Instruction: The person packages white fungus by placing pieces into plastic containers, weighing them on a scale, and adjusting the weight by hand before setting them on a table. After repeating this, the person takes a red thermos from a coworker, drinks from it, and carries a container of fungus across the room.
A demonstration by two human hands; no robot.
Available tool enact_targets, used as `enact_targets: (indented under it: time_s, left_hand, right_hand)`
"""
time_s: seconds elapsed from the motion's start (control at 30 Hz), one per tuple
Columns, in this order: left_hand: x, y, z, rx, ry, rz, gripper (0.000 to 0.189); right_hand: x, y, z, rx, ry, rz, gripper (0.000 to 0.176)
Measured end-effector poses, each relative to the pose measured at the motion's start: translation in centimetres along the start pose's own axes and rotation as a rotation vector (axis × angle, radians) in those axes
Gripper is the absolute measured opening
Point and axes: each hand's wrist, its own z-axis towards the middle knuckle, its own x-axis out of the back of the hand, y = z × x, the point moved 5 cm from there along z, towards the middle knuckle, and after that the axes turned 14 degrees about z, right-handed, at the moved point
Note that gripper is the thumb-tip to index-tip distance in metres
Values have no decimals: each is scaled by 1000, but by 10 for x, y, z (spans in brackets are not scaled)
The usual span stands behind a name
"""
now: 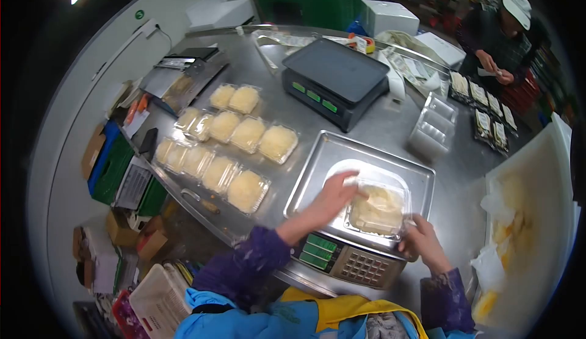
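A clear plastic container (378,209) with a pale yellow, shredded-looking food in it rests on the metal pan (308,171) of a weighing scale (360,266). My left hand (334,200) reaches over the pan from the left, its fingers apart, with the fingertips at the container's left edge. At the container's lower right corner, the fingers of my right hand (421,239) are closed on its edge. Green displays and a keypad line the scale's front. To the left stand several filled clear containers (247,191) in rows.
A second black scale (336,73) stands at the back. Stacked clear trays (434,125) lie right of it, with black packs (482,98) beyond. A white bin (531,217) with yellow pieces is on the right. Across the table, a person (503,40) handles something small.
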Motion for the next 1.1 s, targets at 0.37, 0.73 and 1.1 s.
enact_targets:
  time_s: [0.37, 0.73, 1.1]
  left_hand:
    - [-30, 7, -46, 372, -243, -373, 39]
    - [12, -17, -33, 583, 41, -859, 37]
    - [191, -221, 51, 517, 883, -906, 60]
  right_hand:
    - [-7, 16, 8, -46, -38, 198, 26]
    - [2, -25, 27, 169, -122, 181, 34]
    - [103, -86, 132, 834, 583, -1072, 42]
